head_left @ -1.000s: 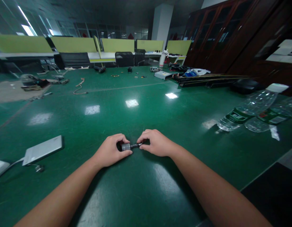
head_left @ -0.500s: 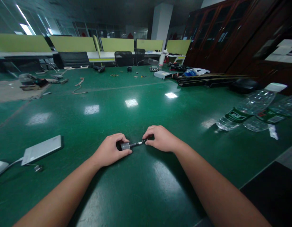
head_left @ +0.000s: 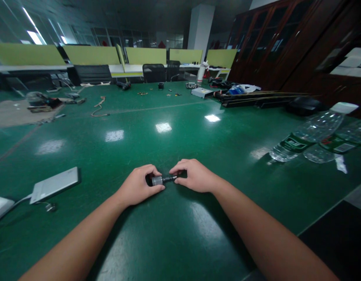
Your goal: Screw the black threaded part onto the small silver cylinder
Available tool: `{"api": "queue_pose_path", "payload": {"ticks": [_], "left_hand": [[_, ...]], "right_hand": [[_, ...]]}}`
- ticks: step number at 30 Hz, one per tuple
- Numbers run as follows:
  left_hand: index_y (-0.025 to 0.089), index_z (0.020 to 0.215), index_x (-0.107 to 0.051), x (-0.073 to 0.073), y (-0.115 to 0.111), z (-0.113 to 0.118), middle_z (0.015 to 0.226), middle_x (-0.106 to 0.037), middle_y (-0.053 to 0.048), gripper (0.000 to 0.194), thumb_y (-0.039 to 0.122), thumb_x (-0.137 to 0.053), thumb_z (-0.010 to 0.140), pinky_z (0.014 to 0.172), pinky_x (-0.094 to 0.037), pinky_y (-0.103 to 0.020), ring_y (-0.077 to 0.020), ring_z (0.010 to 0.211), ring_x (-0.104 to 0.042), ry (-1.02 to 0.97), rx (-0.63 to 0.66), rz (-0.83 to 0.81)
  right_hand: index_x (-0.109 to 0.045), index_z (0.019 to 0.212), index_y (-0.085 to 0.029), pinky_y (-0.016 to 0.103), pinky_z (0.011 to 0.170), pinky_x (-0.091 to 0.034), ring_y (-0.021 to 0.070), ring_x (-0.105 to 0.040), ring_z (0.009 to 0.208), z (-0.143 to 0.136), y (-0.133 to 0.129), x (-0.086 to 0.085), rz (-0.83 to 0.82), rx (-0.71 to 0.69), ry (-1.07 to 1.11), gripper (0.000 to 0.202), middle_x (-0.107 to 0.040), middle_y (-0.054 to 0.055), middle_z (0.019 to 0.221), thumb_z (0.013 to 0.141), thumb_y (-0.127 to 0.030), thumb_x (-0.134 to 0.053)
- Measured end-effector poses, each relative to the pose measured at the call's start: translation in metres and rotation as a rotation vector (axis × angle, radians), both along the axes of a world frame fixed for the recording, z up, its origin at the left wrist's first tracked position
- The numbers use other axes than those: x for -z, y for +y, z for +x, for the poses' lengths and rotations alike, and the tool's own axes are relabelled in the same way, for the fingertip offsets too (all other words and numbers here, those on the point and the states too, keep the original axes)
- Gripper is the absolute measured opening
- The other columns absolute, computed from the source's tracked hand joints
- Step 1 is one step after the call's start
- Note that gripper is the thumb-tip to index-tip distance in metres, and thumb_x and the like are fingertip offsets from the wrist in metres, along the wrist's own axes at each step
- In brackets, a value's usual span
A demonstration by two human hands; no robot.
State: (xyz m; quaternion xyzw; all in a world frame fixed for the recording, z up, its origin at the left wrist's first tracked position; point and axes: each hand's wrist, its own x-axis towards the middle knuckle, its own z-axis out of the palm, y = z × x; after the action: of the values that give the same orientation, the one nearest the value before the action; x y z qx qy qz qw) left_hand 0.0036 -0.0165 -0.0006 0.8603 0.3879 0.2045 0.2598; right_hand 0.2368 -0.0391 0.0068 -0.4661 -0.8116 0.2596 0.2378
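The room is dim, with bright strips at far left. Square glare patches dot the glossy bench, and a pale sheen spreads across its near side. Soft shadows fall beside the forearms. The small cylinder between the left fingers lacks fine detail. Wide-angle stretch slants the right-hand bottles and dark cabinets.

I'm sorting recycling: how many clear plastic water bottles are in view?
2: the left bottle, at right on the green table, and the right bottle beside it, partly covered and cut by the frame. More could be hidden.
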Motion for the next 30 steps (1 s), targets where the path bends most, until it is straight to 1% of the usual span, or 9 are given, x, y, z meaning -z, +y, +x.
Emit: {"api": "queue_pose_path", "payload": {"ticks": [2, 4, 7, 10, 12, 18, 22, 25, 30], "left_hand": [[0.019, 0.085, -0.064, 0.001, 0.001, 0.0, 0.085, -0.068, -0.002, 0.021, 0.031, -0.075, 0.073, 0.069, -0.044, -0.028, -0.0184, 0.078, -0.062, -0.006, 0.01, 0.007], [0.019, 0.088, -0.065, 0.001, 0.001, 0.0, 0.086, -0.067, -0.002, 0.023, 0.032, -0.076, 0.073, 0.069, -0.044, -0.028, -0.0183, 0.078, -0.061, -0.009, 0.011, 0.009], [0.019, 0.096, -0.066, 0.0, 0.0, 0.001, 0.089, -0.068, -0.002, 0.031, 0.037, -0.077, 0.072, 0.07, -0.045, -0.028, -0.0186, 0.079, -0.062, -0.013, 0.013, 0.003], [0.019, 0.1, -0.066, -0.002, -0.002, 0.002, 0.089, -0.068, -0.002, 0.029, 0.038, -0.072, 0.078, 0.072, -0.046, -0.029, -0.0184, 0.081, -0.062, -0.02, 0.018, -0.012], [0.019, 0.099, -0.066, -0.003, -0.002, 0.003, 0.088, -0.067, -0.002, 0.025, 0.036, -0.069, 0.081, 0.073, -0.046, -0.029, -0.0182, 0.08, -0.062, -0.013, 0.01, -0.021], [0.019, 0.092, -0.067, 0.001, 0.001, 0.005, 0.089, -0.069, -0.001, 0.022, 0.03, -0.074, 0.075, 0.073, -0.045, -0.029, -0.0191, 0.082, -0.062, 0.031, 0.005, 0.001], [0.018, 0.089, -0.066, 0.003, 0.002, 0.003, 0.088, -0.068, -0.002, 0.022, 0.032, -0.076, 0.074, 0.073, -0.045, -0.029, -0.019, 0.082, -0.063, 0.011, 0.022, 0.022], [0.018, 0.088, -0.067, 0.003, 0.002, 0.003, 0.087, -0.068, -0.002, 0.022, 0.033, -0.076, 0.075, 0.073, -0.045, -0.028, -0.0186, 0.082, -0.063, -0.003, 0.033, 0.041], [0.018, 0.091, -0.072, 0.001, 0.0, 0.004, 0.085, -0.067, -0.002, 0.023, 0.035, -0.076, 0.076, 0.072, -0.045, -0.028, -0.0178, 0.08, -0.062, -0.012, 0.02, 0.061]], "right_hand": [[-0.072, 0.11, -0.021, 0.028, 0.079, -0.048, 0.0139, -0.063, 0.081, -0.007, -0.001, 0.004, -0.001, -0.023, 0.069, 0.04, -0.072, 0.003, 0.09, 0.073, -0.005, -0.067], [-0.071, 0.11, -0.02, 0.028, 0.079, -0.048, 0.0141, -0.063, 0.082, -0.012, 0.0, 0.008, 0.018, 0.001, 0.104, 0.038, -0.072, 0.002, 0.089, 0.075, -0.006, -0.066], [-0.071, 0.11, -0.02, 0.028, 0.08, -0.048, 0.0137, -0.064, 0.082, -0.013, 0.001, 0.012, 0.008, 0.019, 0.129, 0.034, -0.073, 0.002, 0.089, 0.078, -0.009, -0.067], [-0.071, 0.11, -0.02, 0.028, 0.079, -0.048, 0.0137, -0.064, 0.082, -0.01, 0.002, 0.012, 0.018, -0.001, 0.125, 0.033, -0.073, 0.002, 0.089, 0.079, -0.01, -0.066], [-0.071, 0.108, -0.02, 0.028, 0.079, -0.048, 0.014, -0.064, 0.082, -0.008, 0.002, 0.011, 0.03, -0.003, 0.115, 0.03, -0.073, 0.003, 0.089, 0.08, -0.01, -0.065], [-0.074, 0.097, -0.018, 0.03, 0.079, -0.047, 0.0174, -0.062, 0.086, -0.005, 0.002, 0.007, 0.067, -0.023, 0.002, 0.021, -0.073, 0.005, 0.09, 0.077, -0.016, -0.072], [-0.074, 0.096, -0.018, 0.03, 0.079, -0.045, 0.0175, -0.061, 0.086, -0.011, 0.002, 0.01, 0.104, -0.06, -0.012, 0.018, -0.073, 0.005, 0.089, 0.078, -0.017, -0.072], [-0.075, 0.095, -0.018, 0.031, 0.08, -0.045, 0.0175, -0.06, 0.086, -0.015, 0.003, 0.013, 0.13, -0.061, -0.012, 0.016, -0.073, 0.005, 0.088, 0.08, -0.017, -0.07], [-0.075, 0.092, -0.017, 0.031, 0.079, -0.045, 0.0179, -0.059, 0.085, -0.015, 0.003, 0.012, 0.161, -0.065, -0.014, 0.014, -0.072, 0.005, 0.086, 0.08, -0.017, -0.07]]}}
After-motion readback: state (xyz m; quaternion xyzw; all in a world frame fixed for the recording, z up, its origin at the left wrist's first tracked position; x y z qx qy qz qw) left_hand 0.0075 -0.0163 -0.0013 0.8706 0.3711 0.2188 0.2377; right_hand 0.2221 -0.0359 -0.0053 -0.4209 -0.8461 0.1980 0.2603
